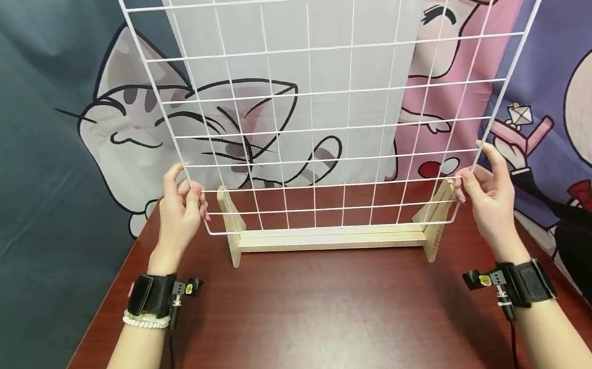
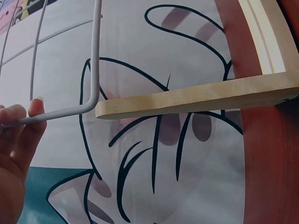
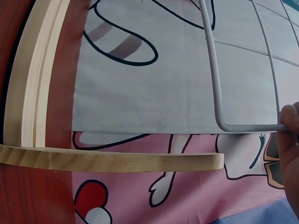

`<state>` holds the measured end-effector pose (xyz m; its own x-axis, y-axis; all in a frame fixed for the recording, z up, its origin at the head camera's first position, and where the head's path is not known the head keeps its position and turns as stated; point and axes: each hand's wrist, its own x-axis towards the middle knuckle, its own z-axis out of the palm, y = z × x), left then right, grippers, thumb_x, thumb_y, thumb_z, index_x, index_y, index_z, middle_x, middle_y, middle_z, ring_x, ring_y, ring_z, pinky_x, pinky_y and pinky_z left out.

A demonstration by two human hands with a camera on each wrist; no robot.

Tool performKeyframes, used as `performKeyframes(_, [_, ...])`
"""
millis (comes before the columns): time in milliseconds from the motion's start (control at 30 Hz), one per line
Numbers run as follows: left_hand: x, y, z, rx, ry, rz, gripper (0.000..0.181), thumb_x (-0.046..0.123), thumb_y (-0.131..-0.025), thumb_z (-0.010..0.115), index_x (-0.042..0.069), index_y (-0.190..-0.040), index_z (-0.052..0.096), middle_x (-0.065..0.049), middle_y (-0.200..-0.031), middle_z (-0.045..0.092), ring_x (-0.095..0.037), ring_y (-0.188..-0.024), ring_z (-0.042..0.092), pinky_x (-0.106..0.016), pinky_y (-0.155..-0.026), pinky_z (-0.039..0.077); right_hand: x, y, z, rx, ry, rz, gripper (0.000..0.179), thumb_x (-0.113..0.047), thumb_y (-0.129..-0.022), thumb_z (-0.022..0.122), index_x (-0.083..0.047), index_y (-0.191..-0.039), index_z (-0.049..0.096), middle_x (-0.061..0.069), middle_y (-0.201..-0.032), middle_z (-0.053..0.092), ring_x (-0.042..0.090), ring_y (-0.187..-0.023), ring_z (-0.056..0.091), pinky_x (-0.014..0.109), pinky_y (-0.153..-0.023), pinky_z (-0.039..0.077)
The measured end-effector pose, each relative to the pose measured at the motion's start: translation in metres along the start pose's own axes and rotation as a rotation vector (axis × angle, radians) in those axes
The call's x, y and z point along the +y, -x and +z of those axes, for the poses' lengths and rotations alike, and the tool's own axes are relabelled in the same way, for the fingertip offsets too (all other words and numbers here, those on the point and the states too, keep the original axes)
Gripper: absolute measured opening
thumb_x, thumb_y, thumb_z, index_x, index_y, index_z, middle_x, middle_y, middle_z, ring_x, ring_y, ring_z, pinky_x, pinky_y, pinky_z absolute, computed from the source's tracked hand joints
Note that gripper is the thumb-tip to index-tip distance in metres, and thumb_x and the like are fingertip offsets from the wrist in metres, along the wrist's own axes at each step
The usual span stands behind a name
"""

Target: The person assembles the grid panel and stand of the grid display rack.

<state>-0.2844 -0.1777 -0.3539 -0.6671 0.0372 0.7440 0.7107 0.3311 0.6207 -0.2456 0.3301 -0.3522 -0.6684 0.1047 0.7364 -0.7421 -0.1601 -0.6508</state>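
Note:
A white wire grid panel (image 1: 314,90) stands upright between my two hands, its top running out of the head view. My left hand (image 1: 182,209) pinches the panel's left side wire near the bottom corner. On the opposite side wire, my right hand (image 1: 486,190) grips at about the same height. Behind the panel's lower edge is a pale wooden stand (image 1: 331,237) with a grooved crossbar and two upright end pieces. In the left wrist view the panel's rounded corner (image 2: 91,102) is right at the tip of the wooden end piece (image 2: 187,98).
The stand rests on a reddish-brown table (image 1: 314,325). A cloth backdrop (image 1: 16,152) with cartoon cats and figures hangs behind it. Each wrist wears a black strap camera (image 1: 156,295) with a cable trailing down.

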Motion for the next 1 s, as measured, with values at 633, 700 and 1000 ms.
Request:
performKeyframes(633, [-0.005,-0.032,0.009,-0.002,-0.015,0.026,0.037,0.007,-0.102,0.044,0.001,-0.137,0.034,-0.001,-0.072,0.051,-0.010,-0.048,0.045,-0.020,-0.043,0.047,0.015,-0.016,-0.004,0.099,0.017,-0.005,0.047,0.010,-0.096,0.045,-0.006,-0.139,0.041,0.008,-0.070,0.054,0.016,-0.051,0.039,0.023,-0.046,0.036])
performKeyframes(700, [-0.004,-0.034,0.010,-0.006,-0.012,0.020,0.037,0.008,-0.102,0.044,0.002,-0.137,0.034,-0.002,-0.073,0.051,-0.004,-0.049,0.044,-0.019,-0.043,0.047,0.016,-0.018,-0.004,0.106,0.027,-0.003,0.047,0.010,-0.095,0.045,-0.007,-0.139,0.043,0.008,-0.069,0.054,0.016,-0.051,0.039,0.023,-0.046,0.036])
performKeyframes(1000, [-0.003,-0.047,0.010,0.014,-0.013,0.036,0.037,0.006,-0.101,0.044,0.001,-0.137,0.034,-0.008,-0.071,0.051,-0.003,-0.049,0.044,-0.017,-0.043,0.045,0.011,-0.037,-0.004,0.083,0.092,-0.025,0.047,0.008,-0.096,0.046,-0.007,-0.140,0.043,0.007,-0.069,0.051,0.015,-0.051,0.039,0.021,-0.045,0.042])
